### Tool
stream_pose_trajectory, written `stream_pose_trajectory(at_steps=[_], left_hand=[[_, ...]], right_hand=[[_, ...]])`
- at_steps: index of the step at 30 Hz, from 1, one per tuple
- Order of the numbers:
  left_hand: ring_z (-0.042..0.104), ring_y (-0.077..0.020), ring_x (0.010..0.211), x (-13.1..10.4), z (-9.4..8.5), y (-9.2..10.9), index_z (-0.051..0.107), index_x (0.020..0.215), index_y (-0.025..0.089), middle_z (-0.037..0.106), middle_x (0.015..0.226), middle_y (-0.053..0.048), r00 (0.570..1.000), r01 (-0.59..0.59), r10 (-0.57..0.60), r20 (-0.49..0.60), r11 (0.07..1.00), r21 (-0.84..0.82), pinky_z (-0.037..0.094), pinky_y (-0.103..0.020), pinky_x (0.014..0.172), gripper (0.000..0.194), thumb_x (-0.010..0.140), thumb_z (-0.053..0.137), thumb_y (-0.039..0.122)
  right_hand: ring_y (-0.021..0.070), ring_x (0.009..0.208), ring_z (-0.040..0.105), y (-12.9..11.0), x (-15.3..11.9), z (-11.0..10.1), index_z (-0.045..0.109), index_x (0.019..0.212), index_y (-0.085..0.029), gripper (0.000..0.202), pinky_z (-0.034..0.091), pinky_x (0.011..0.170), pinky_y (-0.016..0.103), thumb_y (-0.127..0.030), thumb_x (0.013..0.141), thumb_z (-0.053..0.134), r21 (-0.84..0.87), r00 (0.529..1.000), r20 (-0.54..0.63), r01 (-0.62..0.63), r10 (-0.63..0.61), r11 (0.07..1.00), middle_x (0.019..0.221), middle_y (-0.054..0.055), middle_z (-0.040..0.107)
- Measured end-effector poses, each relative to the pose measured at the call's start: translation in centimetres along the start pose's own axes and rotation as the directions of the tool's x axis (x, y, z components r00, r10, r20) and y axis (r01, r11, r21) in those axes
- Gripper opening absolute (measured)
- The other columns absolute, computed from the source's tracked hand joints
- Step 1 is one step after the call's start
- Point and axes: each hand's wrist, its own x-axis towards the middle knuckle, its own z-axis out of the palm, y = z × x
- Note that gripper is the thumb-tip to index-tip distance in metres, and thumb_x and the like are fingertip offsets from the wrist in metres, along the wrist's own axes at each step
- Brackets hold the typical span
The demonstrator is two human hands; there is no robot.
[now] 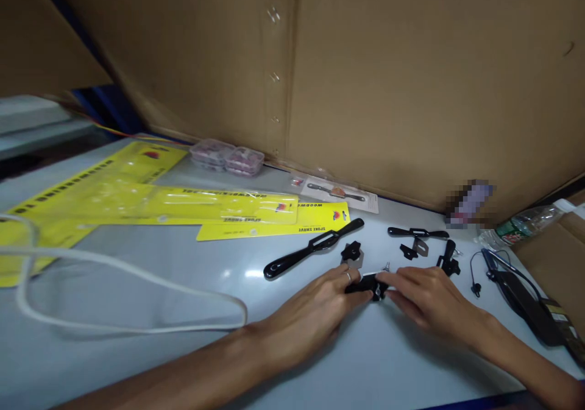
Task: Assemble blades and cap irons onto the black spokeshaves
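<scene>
Gripping a black tool (363, 285) over a grey table (375, 373).
Clasped in left hand (320, 294), pinched in fingertips of right hand (429, 297).

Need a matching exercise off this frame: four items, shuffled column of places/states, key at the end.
Items
1. left hand
2. white cable
3. plastic bottle
4. black tool

Places and states
A. at the right of the picture, with a green label
B. held at the fingers, low in the picture and right of centre
C. wearing a ring
D. looping across the left of the picture

Pairs: 1-C, 2-D, 3-A, 4-B
</scene>
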Motion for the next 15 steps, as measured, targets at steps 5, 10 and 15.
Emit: stream_pose_trajectory(at_steps=[5,10,15], left_hand=[[0.061,-0.031,0.105,0.2,0.3,-0.2,0.071,0.108,0.017,0.062,0.109,-0.01,1.0,0.024,-0.024,0.014,1.0,0.016,0.056,-0.046,0.089,0.053,0.066,0.046,-0.004],[0.062,-0.0293,0.102,0.1,-0.1,0.1,0.071,0.11,0.018,0.062,0.109,-0.01,0.999,0.022,-0.022,0.028,1.0,0.0,0.055,-0.042,0.086,0.057,0.066,0.044,-0.005],[0.061,-0.0282,0.107,-0.1,-0.2,0.1,0.07,0.117,0.018,0.063,0.112,-0.01,1.0,0.017,-0.017,0.016,1.0,-0.018,0.054,-0.041,0.091,0.06,0.069,0.043,-0.006]], right_hand=[[0.0191,0.071,0.062,0.0,0.5,0.0,0.065,0.101,-0.014,0.017,0.035,0.054,0.031,-0.011,0.103,0.048,-0.212,0.961,0.099,0.275,-0.259,0.938,0.077,0.005,0.068],[0.0204,0.072,0.061,-0.9,1.1,0.7,0.062,0.091,-0.016,0.021,0.03,0.053,0.033,-0.002,0.096,0.048,-0.222,0.974,0.111,0.217,-0.197,0.951,0.078,0.007,0.068],[0.0149,0.052,0.055,-2.1,1.2,2.5,0.059,0.084,-0.017,0.02,0.028,0.051,0.031,-0.005,0.096,0.049,-0.13,0.996,0.039,-0.077,0.083,0.988,0.069,0.002,0.067]])
